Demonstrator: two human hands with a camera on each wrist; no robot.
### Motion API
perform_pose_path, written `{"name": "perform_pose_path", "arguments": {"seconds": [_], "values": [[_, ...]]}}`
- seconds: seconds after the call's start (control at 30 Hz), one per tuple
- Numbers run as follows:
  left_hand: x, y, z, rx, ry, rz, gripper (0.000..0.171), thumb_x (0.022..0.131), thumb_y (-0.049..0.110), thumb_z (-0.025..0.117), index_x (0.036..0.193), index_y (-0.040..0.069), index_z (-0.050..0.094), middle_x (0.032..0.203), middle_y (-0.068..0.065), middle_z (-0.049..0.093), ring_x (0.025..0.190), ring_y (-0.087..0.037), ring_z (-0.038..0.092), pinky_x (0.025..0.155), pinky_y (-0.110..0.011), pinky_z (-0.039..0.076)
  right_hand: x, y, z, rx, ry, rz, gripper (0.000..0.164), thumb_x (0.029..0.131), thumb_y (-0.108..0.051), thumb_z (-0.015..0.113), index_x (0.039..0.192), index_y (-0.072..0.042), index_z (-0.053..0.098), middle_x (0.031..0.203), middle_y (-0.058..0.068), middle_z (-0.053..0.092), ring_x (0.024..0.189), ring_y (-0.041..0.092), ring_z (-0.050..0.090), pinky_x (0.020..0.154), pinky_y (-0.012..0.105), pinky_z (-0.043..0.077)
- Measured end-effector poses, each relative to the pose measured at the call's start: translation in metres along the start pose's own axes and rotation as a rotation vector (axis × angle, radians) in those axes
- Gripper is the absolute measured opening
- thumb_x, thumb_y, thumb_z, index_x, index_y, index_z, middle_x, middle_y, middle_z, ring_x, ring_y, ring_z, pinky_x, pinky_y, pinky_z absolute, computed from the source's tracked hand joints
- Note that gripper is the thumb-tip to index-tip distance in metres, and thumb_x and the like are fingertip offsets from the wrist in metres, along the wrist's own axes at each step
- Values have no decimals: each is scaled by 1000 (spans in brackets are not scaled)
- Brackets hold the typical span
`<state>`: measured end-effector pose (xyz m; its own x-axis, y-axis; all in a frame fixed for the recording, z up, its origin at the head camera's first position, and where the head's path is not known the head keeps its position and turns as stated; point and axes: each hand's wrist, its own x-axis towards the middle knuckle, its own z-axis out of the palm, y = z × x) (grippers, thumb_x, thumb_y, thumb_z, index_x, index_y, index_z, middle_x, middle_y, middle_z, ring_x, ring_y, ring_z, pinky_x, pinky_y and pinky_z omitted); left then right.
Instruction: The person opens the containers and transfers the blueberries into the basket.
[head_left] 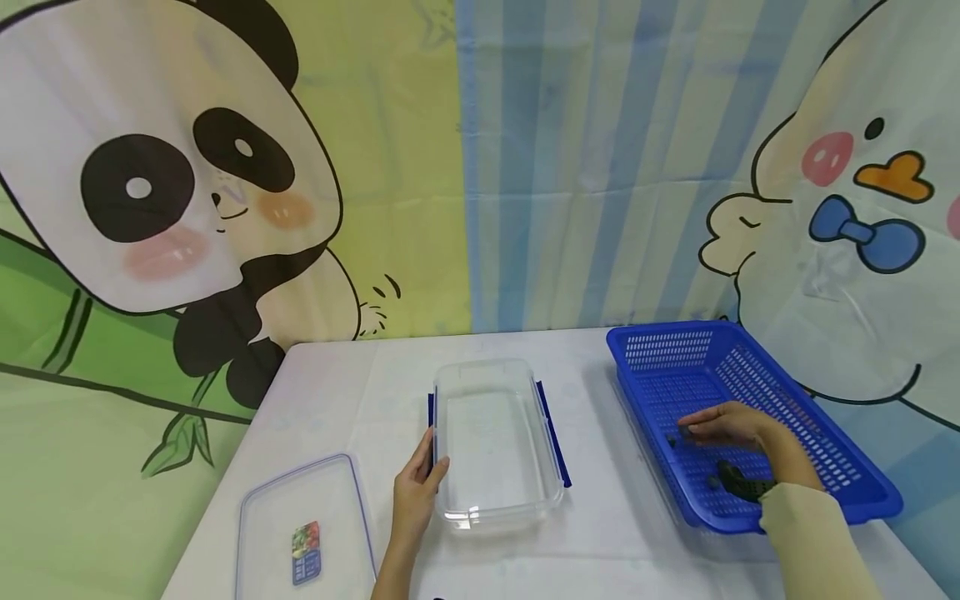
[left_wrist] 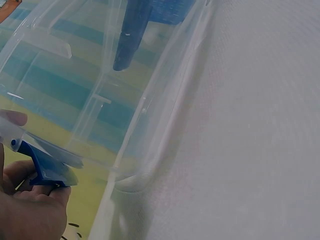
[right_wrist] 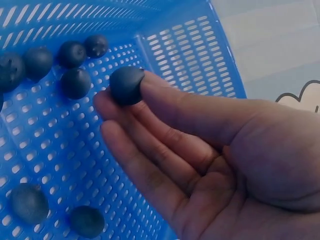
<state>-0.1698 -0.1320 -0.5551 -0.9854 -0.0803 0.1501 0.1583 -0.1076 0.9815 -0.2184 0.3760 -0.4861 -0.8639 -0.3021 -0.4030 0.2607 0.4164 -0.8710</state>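
In the head view a clear plastic food container (head_left: 495, 442) with blue side latches stands on the white table. My left hand (head_left: 414, 492) grips its left side; in the left wrist view the fingers curl about a blue latch (left_wrist: 47, 167). My right hand (head_left: 727, 425) is over the blue plastic basket (head_left: 667, 396). Up close in the right wrist view, its thumb and fingertips pinch a blueberry (right_wrist: 126, 86). Several other blueberries (right_wrist: 72, 54) lie on the basket's perforated bottom, two of them nearer the wrist, including one blueberry (right_wrist: 86, 221).
A clear lid (head_left: 262, 533) with a bluish rim and a printed label (head_left: 306, 552) lies flat at the table's left front. The white table (head_left: 577, 542) ends at a printed cloth backdrop (head_left: 540, 167). A dark band (head_left: 738, 482) circles the right wrist.
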Motion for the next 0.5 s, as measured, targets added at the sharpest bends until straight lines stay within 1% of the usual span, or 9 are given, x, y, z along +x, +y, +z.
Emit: {"name": "perform_pose_path", "arguments": {"seconds": [0.23, 0.5], "values": [[-1, 2, 1, 15, 3, -19, 55, 89, 7, 61, 139, 7, 40, 146, -11, 29, 133, -21, 26, 101, -20, 28, -1, 3, 1, 49, 5, 24, 33, 91, -5, 55, 118, 15, 54, 112, 20, 62, 100, 28, 61, 89, 44, 49], [0, 7, 0, -16, -5, -36, 55, 88, 2, 61, 138, 2, 39, 146, -17, 28, 133, -24, 26, 102, -25, 28, -5, 1, 1, 27, 23, 40, 34, 92, -5, 54, 118, 18, 52, 110, 23, 62, 100, 31, 61, 87, 44, 50]]}}
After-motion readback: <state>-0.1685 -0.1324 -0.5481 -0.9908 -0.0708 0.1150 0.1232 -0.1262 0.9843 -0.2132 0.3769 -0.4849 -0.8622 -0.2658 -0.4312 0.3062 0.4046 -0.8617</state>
